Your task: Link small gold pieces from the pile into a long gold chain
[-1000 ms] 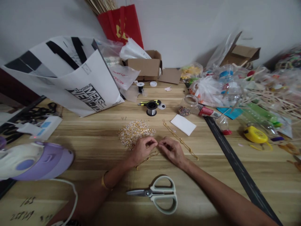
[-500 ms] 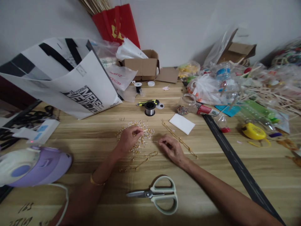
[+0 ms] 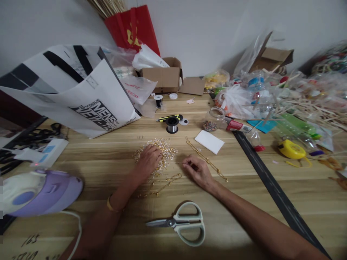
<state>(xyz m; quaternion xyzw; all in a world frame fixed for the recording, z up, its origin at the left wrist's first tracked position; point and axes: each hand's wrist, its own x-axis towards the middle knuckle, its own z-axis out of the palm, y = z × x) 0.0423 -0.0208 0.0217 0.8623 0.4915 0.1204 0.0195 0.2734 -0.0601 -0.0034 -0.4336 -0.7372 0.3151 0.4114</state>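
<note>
My left hand is lowered onto a loose pile of small clear and gold beads. Its fingers are curled down and drawn together, and the tips are hidden among the beads. My right hand rests on the table to the right of the pile, thumb and forefinger pinched on a thin wire that points left. Just beyond this hand lies a gold beaded chain. A second gold chain lies below the pile, between my forearms.
Scissors with pale handles lie in front. Behind the beads stand a wire spool and a yellow cutter. A white pad, a bead jar and a tape measure are rightward; a paper bag is left.
My left hand has turned palm-down and dropped its fingers into the beads, where before its thumb and forefinger showed pinched above them. The right hand keeps its pinch in place.
</note>
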